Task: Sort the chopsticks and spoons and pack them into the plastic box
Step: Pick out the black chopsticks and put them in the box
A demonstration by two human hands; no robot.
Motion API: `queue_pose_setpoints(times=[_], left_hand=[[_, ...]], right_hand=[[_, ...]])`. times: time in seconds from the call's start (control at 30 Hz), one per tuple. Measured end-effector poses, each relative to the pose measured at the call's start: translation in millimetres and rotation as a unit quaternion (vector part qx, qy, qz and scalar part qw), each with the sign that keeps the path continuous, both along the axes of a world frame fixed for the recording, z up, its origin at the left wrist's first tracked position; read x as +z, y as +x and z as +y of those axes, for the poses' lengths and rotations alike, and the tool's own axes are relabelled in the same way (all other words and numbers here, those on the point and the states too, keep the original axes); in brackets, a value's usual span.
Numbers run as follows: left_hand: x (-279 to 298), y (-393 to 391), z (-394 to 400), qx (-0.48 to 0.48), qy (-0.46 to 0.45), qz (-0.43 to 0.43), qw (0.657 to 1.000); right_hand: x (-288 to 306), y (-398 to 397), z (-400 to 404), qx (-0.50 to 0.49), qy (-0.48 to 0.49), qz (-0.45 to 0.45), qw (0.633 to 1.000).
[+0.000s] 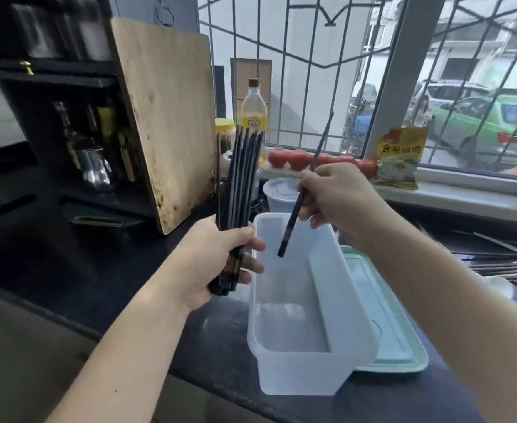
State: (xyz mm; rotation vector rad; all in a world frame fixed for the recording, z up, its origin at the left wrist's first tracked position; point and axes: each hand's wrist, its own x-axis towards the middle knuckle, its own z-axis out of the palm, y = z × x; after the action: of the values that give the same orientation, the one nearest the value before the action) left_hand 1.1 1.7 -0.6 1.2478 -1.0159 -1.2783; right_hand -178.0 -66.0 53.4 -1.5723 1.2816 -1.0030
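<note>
Head view. Table (104,270): dark top, running from the near edge back to a window sill. Plastic box (300,355): translucent white, oblong, lidless, standing at the table's near edge toward the right; nothing visible inside. Lid (385,325): pale green, lying flat on the table, touching the box's right side and partly under it. Left hand (220,257): grip curled fully round a bundle of dark chopsticks (242,178), held by their lower ends, just left of the box's far left corner; the bundle stands nearly upright with tips fanned out upward. Right hand (336,193): grip pinched on a single dark chopstick (291,224), fingers and thumb curled round its middle; the stick is tilted, its lower end hanging over the box's far end, its upper end blurred against the window. Loose chopsticks (507,267): a heap lying flat at the table's right edge, well apart from the box; a pale object among them is too blurred to identify. Cutting board (165,117): wooden, leaning upright at the table's far left against a dark rack. Round lidded container (281,193): just beyond the box. Sill: oil bottle (253,114), tomatoes (297,158), yellow packet (400,157).
</note>
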Motion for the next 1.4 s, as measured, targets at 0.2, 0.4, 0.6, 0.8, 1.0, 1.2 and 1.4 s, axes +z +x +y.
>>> queue_pose_setpoints(times=[0.2, 0.4, 0.6, 0.8, 1.0, 1.2, 1.4], left_hand=[[-10, 23, -5, 0.112, 0.02, 0.06, 0.992], [-8, 16, 1, 0.089, 0.01, 0.05, 0.995], [-7, 10, 8, 0.064, 0.016, 0.037, 0.997], [11, -1, 11, 0.007, 0.004, 0.07, 0.998], [18, -19, 8, -0.072, 0.0, 0.032, 0.997], [1, 9, 1, 0.102, 0.006, -0.005, 0.995], [0, 8, 2, 0.093, 0.003, 0.018, 0.995]], right_hand=[[-43, 14, 8, 0.204, 0.14, 0.536, 0.807], [-102, 44, -6, 0.285, 0.224, 0.623, 0.692], [-89, 37, -17, 0.237, 0.171, 0.608, 0.738], [-16, -1, -6, 0.155, 0.135, 0.049, 0.977], [-9, 2, 6, 0.09, 0.045, -0.07, 0.992], [-5, -1, -2, 0.073, 0.026, 0.297, 0.952], [-103, 38, -11, 0.227, 0.158, 0.503, 0.819]])
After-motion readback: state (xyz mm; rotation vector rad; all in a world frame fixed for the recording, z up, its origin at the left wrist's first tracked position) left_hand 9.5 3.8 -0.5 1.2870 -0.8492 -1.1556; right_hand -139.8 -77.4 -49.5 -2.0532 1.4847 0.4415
